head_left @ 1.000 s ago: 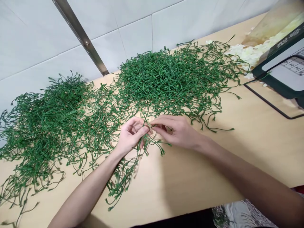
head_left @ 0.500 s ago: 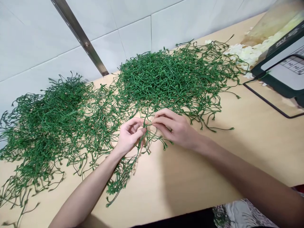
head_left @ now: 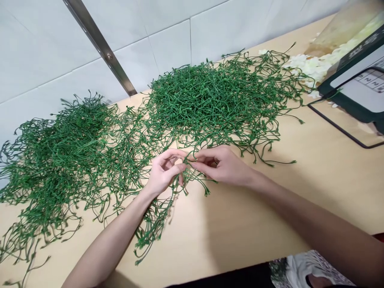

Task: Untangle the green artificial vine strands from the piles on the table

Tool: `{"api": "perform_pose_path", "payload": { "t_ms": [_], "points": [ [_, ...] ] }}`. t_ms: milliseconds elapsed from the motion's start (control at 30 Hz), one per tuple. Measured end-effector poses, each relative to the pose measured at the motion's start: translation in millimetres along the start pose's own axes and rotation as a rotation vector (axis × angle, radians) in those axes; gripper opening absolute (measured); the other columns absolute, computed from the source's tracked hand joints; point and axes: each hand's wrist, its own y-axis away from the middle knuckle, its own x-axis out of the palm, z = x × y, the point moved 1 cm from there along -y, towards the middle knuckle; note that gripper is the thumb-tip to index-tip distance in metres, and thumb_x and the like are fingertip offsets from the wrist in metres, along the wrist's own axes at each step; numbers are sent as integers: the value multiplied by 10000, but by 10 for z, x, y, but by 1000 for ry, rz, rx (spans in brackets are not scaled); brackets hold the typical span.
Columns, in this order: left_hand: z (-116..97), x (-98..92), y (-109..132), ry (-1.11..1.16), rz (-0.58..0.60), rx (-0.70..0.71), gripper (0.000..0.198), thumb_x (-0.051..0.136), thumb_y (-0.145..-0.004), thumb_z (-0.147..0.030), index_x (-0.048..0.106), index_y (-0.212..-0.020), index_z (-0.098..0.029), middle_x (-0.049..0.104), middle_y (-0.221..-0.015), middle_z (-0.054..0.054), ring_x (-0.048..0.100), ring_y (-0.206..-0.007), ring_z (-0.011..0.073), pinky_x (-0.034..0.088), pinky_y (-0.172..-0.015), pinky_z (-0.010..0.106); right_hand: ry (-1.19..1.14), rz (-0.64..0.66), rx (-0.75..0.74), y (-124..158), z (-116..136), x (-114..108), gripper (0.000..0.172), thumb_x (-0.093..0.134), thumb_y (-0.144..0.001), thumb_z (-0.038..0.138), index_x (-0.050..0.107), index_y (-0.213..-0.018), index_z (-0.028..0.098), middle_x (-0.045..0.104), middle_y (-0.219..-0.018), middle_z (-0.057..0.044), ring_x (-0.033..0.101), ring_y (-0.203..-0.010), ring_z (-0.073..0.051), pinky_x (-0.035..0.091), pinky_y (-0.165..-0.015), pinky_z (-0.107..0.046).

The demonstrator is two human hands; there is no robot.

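Observation:
My left hand (head_left: 164, 173) and my right hand (head_left: 220, 165) meet at the middle of a light wooden table (head_left: 246, 224). Both pinch the same thin green plastic stem (head_left: 188, 173), fingertips nearly touching. Its branches trail down under my left wrist to a loose green sprig (head_left: 153, 228). A large heap of green stems (head_left: 219, 96) lies just beyond my hands. A second heap of green stems (head_left: 63, 156) spreads out on the left.
White artificial petals (head_left: 312, 68) lie at the back right beside a clear bag (head_left: 345, 28). A dark green device on a black wire stand (head_left: 357, 92) sits at the right edge. A white tiled wall with a metal strip (head_left: 102, 48) backs the table.
My hands stay together on the stem; the fingers have shifted slightly and the right hand has dropped a little. The heaps have not moved.

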Motion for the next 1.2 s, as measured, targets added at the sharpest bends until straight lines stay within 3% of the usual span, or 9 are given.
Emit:
{"api": "perform_pose_path", "payload": {
  "t_ms": [133, 333, 633, 833, 967, 1067, 1200],
  "points": [
    [-16, 14, -1, 22, -7, 8, 142, 733, -742, -211, 662, -856, -167, 571, -828, -12, 558, -411, 70, 488, -325, 219, 151, -72, -113, -4, 10, -1, 115, 610, -854, 191, 662, -769, 134, 579, -565, 26, 451, -470, -58, 354, -446, -180],
    [6, 19, 0, 0, -21, 7, 206, 757, -733, -241, 611, -863, -175, 549, -786, -27, 531, -430, 54, 478, -360, 201, 453, -282, -459, 32, -18, -3, 90, 592, -837, 135, 663, -786, 153, 569, -532, 37, 452, -440, -65, 339, -436, -197],
    [-13, 35, -2, -52, -94, 65, 191, 786, -725, -238, 634, -813, -164, 615, -737, -10, 566, -643, 78, 464, -614, 187, 526, -357, -554, 37, -16, -22, 101, 604, -819, 112, 682, -806, 174, 546, -482, 58, 458, -418, -69, 343, -431, -213],
    [-18, 56, -11, -96, -102, 82, 243, 818, -682, -252, 616, -779, -158, 571, -679, -22, 505, -594, 70, 419, -570, 186, 515, -275, -560, 32, -25, -41, 126, 613, -823, 122, 691, -742, 178, 557, -559, 20, 474, -480, -88, 347, -450, -237],
    [-24, 58, -10, -72, -109, 45, 259, 816, -681, -260, 599, -784, -164, 570, -671, -27, 541, -601, 81, 442, -586, 197, 367, -263, -514, 16, -3, -57, 82, 634, -815, 135, 692, -759, 150, 626, -753, -50, 529, -558, -94, 411, -464, -224],
    [-34, 49, -3, -66, -94, 48, 243, 803, -691, -260, 606, -795, -164, 577, -655, -29, 532, -576, 78, 430, -565, 195, 220, -202, -373, 10, 5, -69, 87, 648, -816, 164, 696, -882, 133, 667, -958, -88, 479, -483, -38, 440, -437, -198],
    [-59, 47, 8, -91, -68, 57, 215, 789, -703, -249, 610, -781, -160, 588, -646, -25, 537, -585, 87, 423, -572, 201, 18, -13, -104, 13, -4, -66, 354, 650, -811, 174, 642, -1163, 135, 719, -875, -43, 482, -442, -30, 438, -424, -165]
  ]
}}
